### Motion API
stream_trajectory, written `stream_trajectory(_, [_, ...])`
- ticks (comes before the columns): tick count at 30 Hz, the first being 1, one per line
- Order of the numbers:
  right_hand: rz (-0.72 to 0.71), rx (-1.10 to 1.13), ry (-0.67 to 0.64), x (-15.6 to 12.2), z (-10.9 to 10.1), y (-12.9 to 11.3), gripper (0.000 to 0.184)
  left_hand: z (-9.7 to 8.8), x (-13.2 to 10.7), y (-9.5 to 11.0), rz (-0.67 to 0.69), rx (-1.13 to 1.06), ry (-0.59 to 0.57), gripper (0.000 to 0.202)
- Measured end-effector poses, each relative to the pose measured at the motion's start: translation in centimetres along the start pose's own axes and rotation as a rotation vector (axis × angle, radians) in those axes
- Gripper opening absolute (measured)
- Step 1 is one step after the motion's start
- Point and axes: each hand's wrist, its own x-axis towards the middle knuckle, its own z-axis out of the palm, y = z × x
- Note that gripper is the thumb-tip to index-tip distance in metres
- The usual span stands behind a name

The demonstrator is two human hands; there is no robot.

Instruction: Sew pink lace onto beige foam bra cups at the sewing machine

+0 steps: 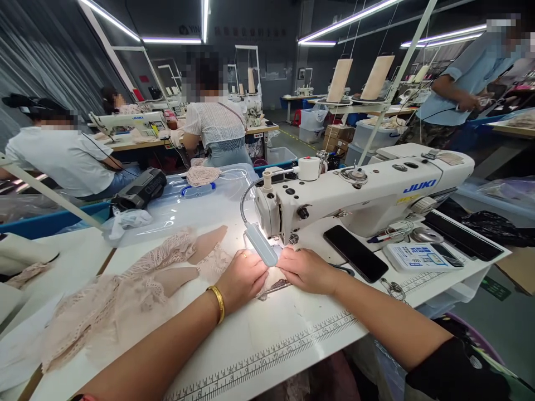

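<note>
A pale pink lace fabric (146,284) lies spread over the table, running up to the sewing machine's (368,178) needle area. My left hand (242,273), with a gold bangle at the wrist, grips the fabric's edge just left of the needle area, its fingers closed. Close by on the right, my right hand (307,271) has its fingers pressed together on the same piece. A lit grey lamp (261,244) on a bendable neck hangs between my hands. It hides the needle and part of the cloth.
A black phone (355,253) and a white-and-blue box (416,256) lie right of my right hand. A printed ruler (267,362) runs along the table's front edge. Clear plastic bins (200,195) stand behind the fabric. Other people sit or stand farther off.
</note>
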Motion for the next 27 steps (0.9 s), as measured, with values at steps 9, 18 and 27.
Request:
stream_trajectory(9, [0.083, -0.044, 0.019, 0.2, 0.4, 0.1, 0.018, -0.7, 1.4, -0.9, -0.001, -0.041, -0.096, 0.020])
stream_trajectory(18, [0.084, -0.070, 0.009, 0.1, 0.5, 0.2, 0.015, -0.6, 1.1, -1.4, 0.007, -0.007, -0.140, 0.022])
stream_trajectory(27, [0.120, -0.069, -0.019, 0.1, 0.4, 0.1, 0.017, -0.6, 1.6, -1.7, -0.053, 0.060, -0.129, 0.022])
